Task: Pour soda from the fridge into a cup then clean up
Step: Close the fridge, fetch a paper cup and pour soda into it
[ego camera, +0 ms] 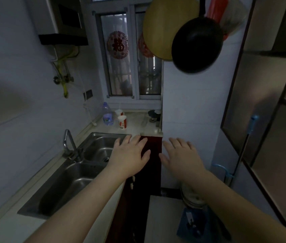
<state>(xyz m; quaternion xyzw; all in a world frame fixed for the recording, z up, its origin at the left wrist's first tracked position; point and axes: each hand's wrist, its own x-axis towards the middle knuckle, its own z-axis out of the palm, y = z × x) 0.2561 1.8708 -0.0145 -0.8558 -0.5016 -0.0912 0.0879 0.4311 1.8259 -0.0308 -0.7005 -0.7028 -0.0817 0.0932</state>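
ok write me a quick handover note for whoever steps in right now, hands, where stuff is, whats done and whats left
Left hand: open, empty, held out over the sink edge.
Right hand: open, empty, held out beside it.
Two paper cups stand on the counter under the window, next to a clear bottle.
No soda or fridge in view.
Done: nothing visible yet.
Left: fetch soda from the fridge, pour into a cup, clean up.

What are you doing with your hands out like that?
Nothing is held yet. The left hand and right hand are both stretched out open above the edge of the steel sink. Two paper cups and a plastic bottle stand on the counter under the window.
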